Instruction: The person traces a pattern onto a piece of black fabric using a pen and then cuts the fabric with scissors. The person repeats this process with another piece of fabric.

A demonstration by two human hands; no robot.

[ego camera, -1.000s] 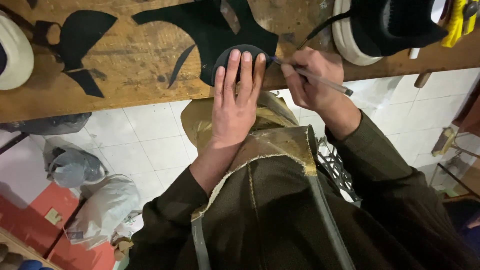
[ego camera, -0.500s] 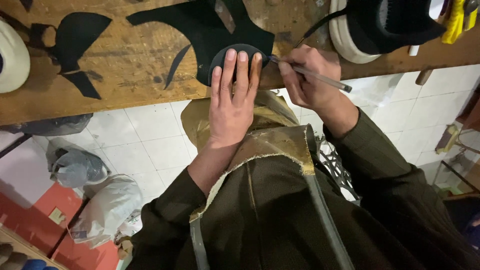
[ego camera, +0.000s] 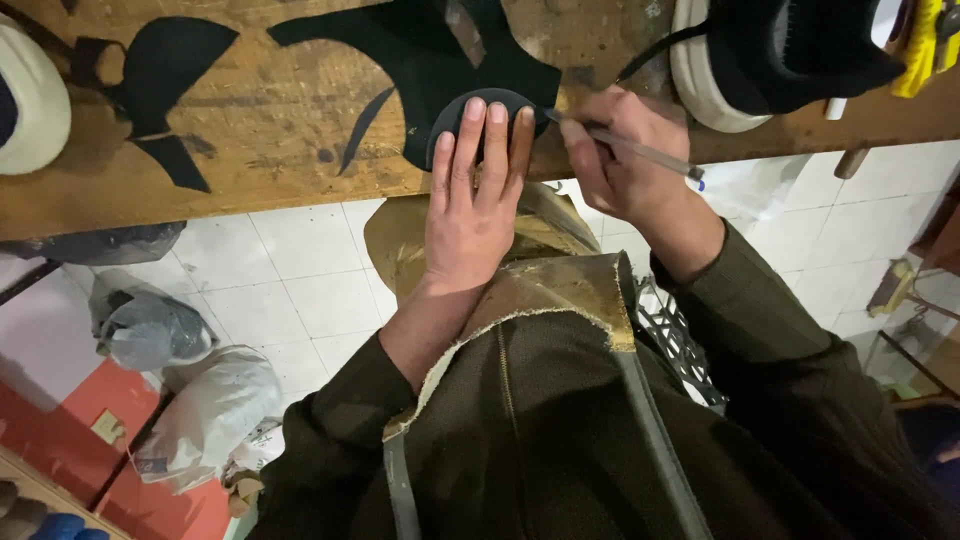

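Left hand (ego camera: 470,215): laid flat, fingers together and extended, palm down on a dark oval pattern (ego camera: 462,112) that rests on a sheet of black material (ego camera: 420,55). The hand is not clamped around anything; it presses the oval pattern down against the sheet. Only the far rim of the oval pattern shows beyond the fingertips

Right hand (ego camera: 620,160): closed around a slim pen (ego camera: 640,152), held in a writing grip. The pen's long axis runs from lower right to upper left, its tip touching the right edge of the oval pattern, just beside the left hand's outermost finger. The two hands sit close together, nearly touching at that edge

Relative position: the oval pattern lies directly under the left hand and immediately left of the right hand's pen tip. The right hand is the one at the free edge

Surroundings: the black material lies on a worn wooden worktop (ego camera: 270,130), near its front edge. More black cut pieces (ego camera: 165,70) lie to the left. A black shoe with a white sole (ego camera: 770,50) stands to the right, well apart from the pen tip. White floor tiles (ego camera: 290,290) show below the worktop
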